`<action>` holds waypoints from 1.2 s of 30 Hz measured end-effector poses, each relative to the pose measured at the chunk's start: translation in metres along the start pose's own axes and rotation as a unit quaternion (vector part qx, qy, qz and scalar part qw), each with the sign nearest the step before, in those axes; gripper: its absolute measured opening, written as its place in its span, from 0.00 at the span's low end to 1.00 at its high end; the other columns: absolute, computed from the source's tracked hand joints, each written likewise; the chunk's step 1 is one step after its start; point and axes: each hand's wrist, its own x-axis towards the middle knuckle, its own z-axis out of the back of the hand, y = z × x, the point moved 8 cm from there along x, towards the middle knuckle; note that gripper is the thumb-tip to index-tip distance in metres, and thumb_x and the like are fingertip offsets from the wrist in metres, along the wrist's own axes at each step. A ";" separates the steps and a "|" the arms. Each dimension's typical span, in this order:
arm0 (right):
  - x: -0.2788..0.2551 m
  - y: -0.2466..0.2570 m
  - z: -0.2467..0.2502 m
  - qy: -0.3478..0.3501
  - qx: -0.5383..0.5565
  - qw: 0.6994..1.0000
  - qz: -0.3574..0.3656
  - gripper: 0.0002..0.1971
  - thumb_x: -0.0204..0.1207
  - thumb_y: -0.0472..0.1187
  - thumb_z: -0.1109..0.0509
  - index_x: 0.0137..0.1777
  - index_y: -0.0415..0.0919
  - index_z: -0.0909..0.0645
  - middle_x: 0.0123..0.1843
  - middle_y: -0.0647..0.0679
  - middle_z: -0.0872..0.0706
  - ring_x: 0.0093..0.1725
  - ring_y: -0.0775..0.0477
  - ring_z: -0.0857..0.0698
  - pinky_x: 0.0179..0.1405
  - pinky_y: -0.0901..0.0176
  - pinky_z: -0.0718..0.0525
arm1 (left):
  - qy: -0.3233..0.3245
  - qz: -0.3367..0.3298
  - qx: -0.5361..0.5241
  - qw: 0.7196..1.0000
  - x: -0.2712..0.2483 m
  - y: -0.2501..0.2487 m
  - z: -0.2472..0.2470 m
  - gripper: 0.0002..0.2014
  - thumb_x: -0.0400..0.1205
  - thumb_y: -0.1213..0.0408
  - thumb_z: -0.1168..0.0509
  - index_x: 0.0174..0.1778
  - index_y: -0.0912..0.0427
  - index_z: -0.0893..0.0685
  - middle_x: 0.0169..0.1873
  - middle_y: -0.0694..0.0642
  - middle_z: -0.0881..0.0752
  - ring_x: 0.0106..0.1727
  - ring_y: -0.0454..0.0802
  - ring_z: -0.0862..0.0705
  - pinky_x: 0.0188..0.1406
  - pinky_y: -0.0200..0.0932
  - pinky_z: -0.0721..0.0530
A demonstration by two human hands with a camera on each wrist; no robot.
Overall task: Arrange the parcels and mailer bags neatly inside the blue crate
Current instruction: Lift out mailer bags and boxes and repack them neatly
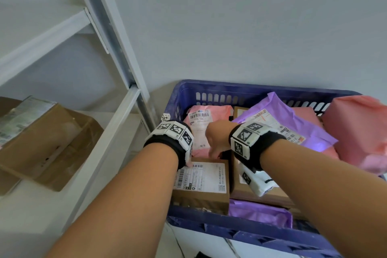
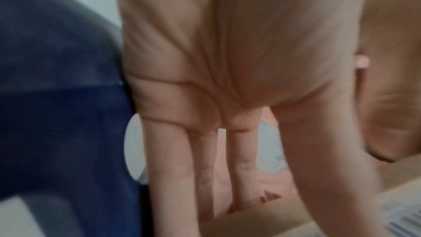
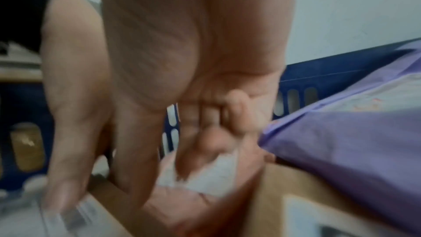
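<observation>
Inside the blue crate (image 1: 211,87), both hands are reaching down among the parcels. The left hand (image 2: 205,82) is sitting at the crate's left wall, its fingers (image 2: 168,168) lying straight and close together, pointing down beside the near-left cardboard box (image 1: 202,182) and in front of a pink mailer bag (image 1: 206,123); they are curling round nothing. The right hand (image 3: 173,82) is hanging over the seam where that box is meeting the pink bag, with the thumb and forefinger extending downward and the remaining fingers (image 3: 234,113) tucking toward the palm (motion blur is hiding whether the tips are gripping anything, so I cannot tell).

A purple mailer bag (image 1: 293,123) is lying tilted across the middle of the crate, partly over a second cardboard box (image 1: 251,190). A large pink parcel (image 1: 360,132) is leaning at the right edge, and another purple bag (image 1: 259,211) is resting against the near wall. A white metal shelf (image 1: 100,130) is standing to the left of the crate, carrying a brown carton (image 1: 50,142).
</observation>
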 end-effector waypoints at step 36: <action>-0.027 0.032 -0.026 0.069 -0.004 0.994 0.085 0.35 0.63 0.68 0.25 0.65 0.48 0.19 0.37 0.55 0.14 0.33 0.57 0.17 0.35 0.65 0.18 | -0.030 0.006 0.026 0.999 -0.044 -0.009 0.035 0.18 0.67 0.54 0.20 0.46 0.57 0.17 0.46 0.56 0.16 0.44 0.55 0.18 0.51 0.49 0.15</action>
